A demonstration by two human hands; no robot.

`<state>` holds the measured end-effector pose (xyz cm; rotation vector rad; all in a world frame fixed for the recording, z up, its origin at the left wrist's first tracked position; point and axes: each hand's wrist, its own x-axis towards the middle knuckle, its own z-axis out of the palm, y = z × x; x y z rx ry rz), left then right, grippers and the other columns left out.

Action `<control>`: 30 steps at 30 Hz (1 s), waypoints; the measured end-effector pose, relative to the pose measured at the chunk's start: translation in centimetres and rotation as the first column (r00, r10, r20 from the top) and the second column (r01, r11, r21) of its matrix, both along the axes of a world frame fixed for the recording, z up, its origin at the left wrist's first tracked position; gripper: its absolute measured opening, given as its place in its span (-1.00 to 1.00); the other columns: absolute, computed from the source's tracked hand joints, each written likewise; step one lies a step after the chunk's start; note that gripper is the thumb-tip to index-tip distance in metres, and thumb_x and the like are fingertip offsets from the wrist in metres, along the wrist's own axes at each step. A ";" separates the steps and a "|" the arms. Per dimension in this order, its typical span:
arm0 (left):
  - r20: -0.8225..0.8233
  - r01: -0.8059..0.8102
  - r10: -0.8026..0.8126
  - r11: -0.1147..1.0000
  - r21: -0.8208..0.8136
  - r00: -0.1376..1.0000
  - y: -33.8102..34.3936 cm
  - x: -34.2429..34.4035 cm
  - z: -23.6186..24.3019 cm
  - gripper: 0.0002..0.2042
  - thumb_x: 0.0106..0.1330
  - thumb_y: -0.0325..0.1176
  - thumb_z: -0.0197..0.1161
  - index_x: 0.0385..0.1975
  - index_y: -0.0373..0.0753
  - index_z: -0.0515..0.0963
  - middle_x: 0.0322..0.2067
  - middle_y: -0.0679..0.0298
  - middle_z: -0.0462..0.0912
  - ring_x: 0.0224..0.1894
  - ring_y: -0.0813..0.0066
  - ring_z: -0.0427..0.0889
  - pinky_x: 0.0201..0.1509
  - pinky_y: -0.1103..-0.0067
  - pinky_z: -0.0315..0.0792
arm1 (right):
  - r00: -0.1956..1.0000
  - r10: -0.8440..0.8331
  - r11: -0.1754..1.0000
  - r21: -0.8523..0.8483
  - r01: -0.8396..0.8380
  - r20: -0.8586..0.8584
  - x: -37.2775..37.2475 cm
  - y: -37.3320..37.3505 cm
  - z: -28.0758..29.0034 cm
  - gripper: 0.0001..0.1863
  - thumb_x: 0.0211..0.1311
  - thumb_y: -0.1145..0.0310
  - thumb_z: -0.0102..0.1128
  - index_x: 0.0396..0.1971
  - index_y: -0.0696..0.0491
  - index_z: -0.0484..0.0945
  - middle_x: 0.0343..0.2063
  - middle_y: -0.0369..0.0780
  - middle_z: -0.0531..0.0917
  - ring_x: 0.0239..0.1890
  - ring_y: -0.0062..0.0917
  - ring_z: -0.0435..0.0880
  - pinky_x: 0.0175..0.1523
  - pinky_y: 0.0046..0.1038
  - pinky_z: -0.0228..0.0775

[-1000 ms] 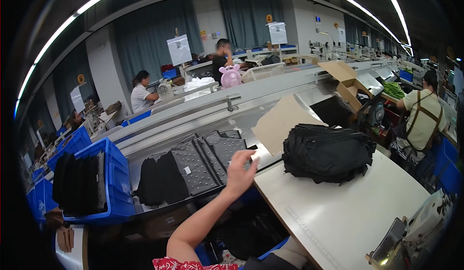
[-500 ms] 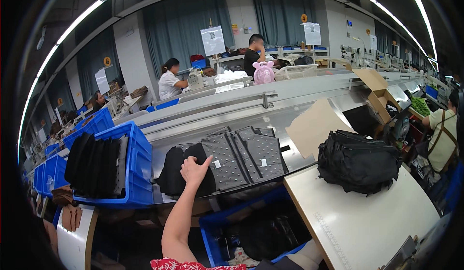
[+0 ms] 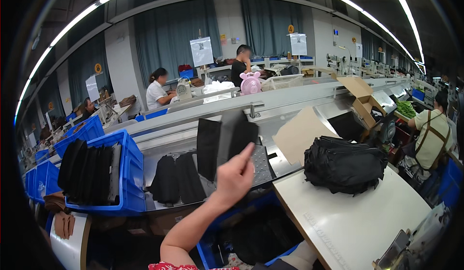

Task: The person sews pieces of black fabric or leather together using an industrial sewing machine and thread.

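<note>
Head view: left fingers point(image 3: 246, 157) grasp blurred black cloth point(image 3: 242, 134), partly hiding dotted panel point(image 3: 262, 163).

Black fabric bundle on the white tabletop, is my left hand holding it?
No, the left hand holds other dark fabric, apart from that black bundle.

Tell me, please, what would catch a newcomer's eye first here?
Probably the left hand at the centre, holding up blurred black fabric. Next might come the pink, eared object in the upper middle, and the bulky black bundle on the white table at right.
</note>
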<state>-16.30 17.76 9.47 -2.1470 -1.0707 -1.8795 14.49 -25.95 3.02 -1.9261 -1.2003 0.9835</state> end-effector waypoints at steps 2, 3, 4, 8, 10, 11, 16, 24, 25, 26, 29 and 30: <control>-0.165 0.202 -0.200 0.979 -0.007 0.966 -4.1 4.8 0.8 -0.55 0.17 -0.62 0.25 0.12 -0.35 0.53 -0.57 0.12 0.53 -0.63 0.49 0.53 -0.50 0.59 0.44 | 0.998 0.000 0.977 0.214 0.012 -0.059 -0.7 3.5 0.8 -0.38 0.45 0.10 0.03 0.33 0.20 0.25 0.18 0.00 0.49 0.19 -0.34 0.51 0.26 -0.37 0.31; -0.246 0.357 -0.352 0.934 -0.027 0.903 -6.3 7.0 0.7 -0.44 0.10 -0.62 0.24 0.20 -0.32 0.45 -0.59 0.18 0.46 -0.61 0.32 0.53 -0.52 0.47 0.47 | 0.994 0.052 0.913 0.408 -0.008 -0.099 -1.2 5.5 0.7 -0.37 0.45 0.11 0.02 0.34 0.21 0.23 0.23 0.00 0.44 0.20 -0.34 0.50 0.27 -0.36 0.30; -0.310 0.491 -0.472 0.871 -0.021 0.825 -8.5 9.1 0.3 -0.40 0.09 -0.62 0.23 0.24 -0.35 0.41 -0.58 0.22 0.45 -0.61 0.36 0.53 -0.53 0.48 0.47 | 0.985 0.113 0.811 0.584 -0.018 -0.127 -1.6 7.5 0.6 -0.37 0.46 0.12 0.00 0.36 0.22 0.20 0.27 0.00 0.40 0.22 -0.33 0.48 0.28 -0.36 0.29; -0.641 0.692 -0.701 0.631 -0.352 0.313 -16.8 14.9 -3.0 -0.55 0.27 -0.31 0.16 0.12 -0.42 0.43 -0.35 0.21 0.53 -0.28 0.33 0.62 -0.27 0.48 0.54 | 0.845 0.022 0.814 0.500 0.295 -0.535 -1.7 12.8 -0.1 -0.44 0.46 0.14 0.03 0.27 0.21 0.28 0.15 -0.08 0.49 0.13 -0.39 0.54 0.17 -0.40 0.40; -0.646 0.742 -0.695 0.606 -0.288 0.316 -18.7 16.1 -4.1 -0.57 0.23 -0.33 0.16 0.08 -0.40 0.45 -0.40 0.23 0.48 -0.31 0.34 0.60 -0.31 0.48 0.51 | 0.625 -0.235 0.846 0.161 0.509 -0.745 -1.1 13.9 -0.4 -0.54 0.47 0.17 0.04 0.15 0.21 0.39 0.02 -0.16 0.57 0.04 -0.47 0.58 0.07 -0.41 0.49; -0.644 0.788 -0.694 0.574 -0.225 0.322 -19.2 16.6 -4.4 -0.58 0.19 -0.34 0.16 0.05 -0.39 0.47 -0.45 0.25 0.44 -0.34 0.35 0.58 -0.34 0.48 0.49 | 0.630 -0.221 0.816 0.212 0.537 -0.745 -1.0 13.9 -0.6 -0.56 0.47 0.19 0.04 0.13 0.23 0.41 -0.02 -0.16 0.59 0.02 -0.48 0.59 0.06 -0.41 0.49; -0.148 0.937 -0.926 0.346 0.043 0.348 -17.6 15.2 -6.2 -0.81 0.16 -0.37 0.44 -0.25 -0.22 0.66 -0.25 0.21 0.64 -0.26 0.22 0.63 -0.20 0.41 0.51 | 0.635 -0.280 0.650 0.344 0.677 -0.720 1.3 11.3 0.9 -0.57 0.47 0.19 0.06 0.07 0.27 0.45 -0.08 -0.16 0.62 -0.02 -0.47 0.60 0.05 -0.41 0.48; 0.901 0.166 -0.257 -0.929 -0.330 0.349 -21.1 14.9 -15.2 -0.70 0.47 -0.21 0.14 0.03 -0.28 0.54 -0.15 0.20 0.69 -0.15 0.45 0.70 -0.07 0.50 0.60 | 0.787 -0.322 0.768 0.340 0.542 -0.526 1.8 10.3 1.0 -0.55 0.47 0.08 0.04 0.05 0.19 0.51 -0.17 -0.20 0.63 -0.22 -0.59 0.58 -0.14 -0.59 0.44; 0.900 0.166 -0.257 -0.929 -0.330 0.352 -21.6 15.7 -15.8 -0.70 0.47 -0.21 0.14 0.03 -0.28 0.54 -0.15 0.20 0.69 -0.15 0.45 0.70 -0.07 0.50 0.60 | 0.793 -0.319 0.737 0.391 0.551 -0.519 1.2 10.5 0.5 -0.56 0.47 0.10 0.04 0.03 0.20 0.52 -0.20 -0.20 0.64 -0.25 -0.58 0.59 -0.17 -0.59 0.44; 0.928 0.156 -0.189 -0.956 -0.248 0.320 -21.9 16.6 -16.1 -0.70 0.46 -0.22 0.16 0.03 -0.28 0.54 -0.13 0.20 0.70 -0.12 0.44 0.70 -0.04 0.46 0.60 | 0.801 -0.317 0.703 0.441 0.558 -0.507 0.8 10.6 0.2 -0.57 0.47 0.11 0.04 0.00 0.21 0.53 -0.23 -0.20 0.65 -0.28 -0.58 0.60 -0.19 -0.59 0.45; 0.974 0.247 -0.038 -0.964 -0.094 0.224 -22.3 17.9 -15.7 -0.71 0.44 -0.24 0.18 0.03 -0.27 0.55 -0.12 0.21 0.70 -0.09 0.44 0.69 -0.02 0.42 0.59 | 0.697 -0.334 0.594 0.432 0.679 -0.635 0.7 9.8 0.4 -0.58 0.45 0.16 0.05 -0.01 0.24 0.53 -0.26 -0.18 0.66 -0.32 -0.55 0.62 -0.21 -0.56 0.47; 0.987 0.347 0.035 -0.938 -0.021 0.154 -22.3 18.1 -15.3 -0.72 0.43 -0.26 0.19 0.02 -0.26 0.55 -0.13 0.23 0.70 -0.10 0.44 0.69 -0.03 0.42 0.59 | 0.680 -0.364 0.532 0.457 0.713 -0.636 0.9 9.3 0.8 -0.58 0.42 0.19 0.05 0.00 0.28 0.51 -0.23 -0.14 0.65 -0.27 -0.50 0.64 -0.18 -0.51 0.49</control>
